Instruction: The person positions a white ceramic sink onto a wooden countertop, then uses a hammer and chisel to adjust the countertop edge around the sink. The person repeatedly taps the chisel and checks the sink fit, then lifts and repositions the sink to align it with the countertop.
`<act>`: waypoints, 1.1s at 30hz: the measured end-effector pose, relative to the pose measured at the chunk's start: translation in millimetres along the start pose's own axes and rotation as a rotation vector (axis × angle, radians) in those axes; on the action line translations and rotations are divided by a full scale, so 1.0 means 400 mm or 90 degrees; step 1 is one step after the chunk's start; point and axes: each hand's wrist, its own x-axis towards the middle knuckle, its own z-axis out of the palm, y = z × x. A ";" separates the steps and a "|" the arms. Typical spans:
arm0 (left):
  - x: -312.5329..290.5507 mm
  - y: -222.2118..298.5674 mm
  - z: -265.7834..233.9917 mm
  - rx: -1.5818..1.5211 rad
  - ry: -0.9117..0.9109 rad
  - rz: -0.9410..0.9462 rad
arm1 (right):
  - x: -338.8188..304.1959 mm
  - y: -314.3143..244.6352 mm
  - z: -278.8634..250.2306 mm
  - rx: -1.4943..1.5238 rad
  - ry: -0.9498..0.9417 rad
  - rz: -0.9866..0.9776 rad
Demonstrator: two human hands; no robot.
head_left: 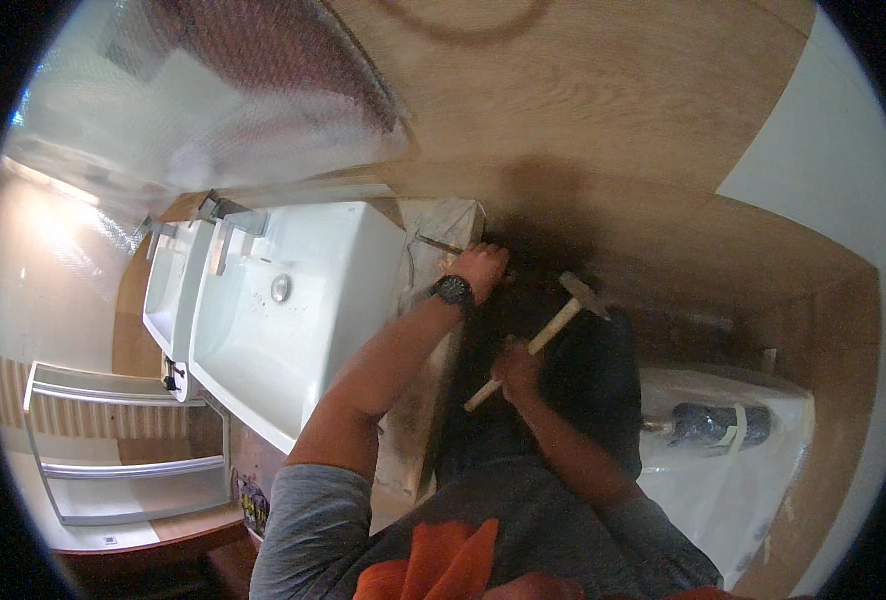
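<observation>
My left hand (478,270), with a black watch on the wrist, grips a thin metal chisel (438,243) whose tip rests on the grey stone countertop edge (441,222) beside the white sink. My right hand (516,367) holds a hammer by its wooden handle (538,343). The hammer's metal head (585,294) is raised to the right of my left hand, apart from the chisel. A dark gap lies below both hands.
A white rectangular sink (293,310) with a faucet (228,212) sits at left, mirrored in glass (168,285) beside it. A mirror wrapped in plastic film (213,90) hangs above. Wood-look wall panels (603,100) fill the top. A plastic-wrapped white fixture (723,450) stands at right.
</observation>
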 end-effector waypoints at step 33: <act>-0.005 -0.021 0.025 -0.016 0.032 0.011 | -0.016 0.006 -0.002 -0.137 -0.054 0.125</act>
